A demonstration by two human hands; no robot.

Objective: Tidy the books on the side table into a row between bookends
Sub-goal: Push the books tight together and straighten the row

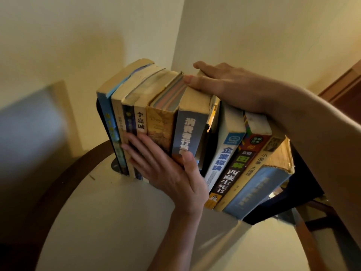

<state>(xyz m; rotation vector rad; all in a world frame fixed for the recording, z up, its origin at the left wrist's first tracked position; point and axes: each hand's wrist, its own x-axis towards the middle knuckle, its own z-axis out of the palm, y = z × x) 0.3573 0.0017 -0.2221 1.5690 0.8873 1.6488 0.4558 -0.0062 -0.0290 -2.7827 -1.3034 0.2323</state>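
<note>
A row of several books (156, 122) stands spine-out on the round side table (109, 222). A dark bookend (101, 114) stands against the left end of the row, and another dark bookend (304, 184) sits at the right end. My left hand (168, 169) presses flat against the lower spines of the left group, thumb on the grey book (191, 130). My right hand (230, 85) lies flat across the top edges of the books. A gap separates the grey book from the white book (224, 151); the right group leans.
The table has a dark wooden rim (64, 178) and a pale top. It stands in a corner between two cream walls (97, 36). A brown wooden door frame (343, 87) shows at the far right.
</note>
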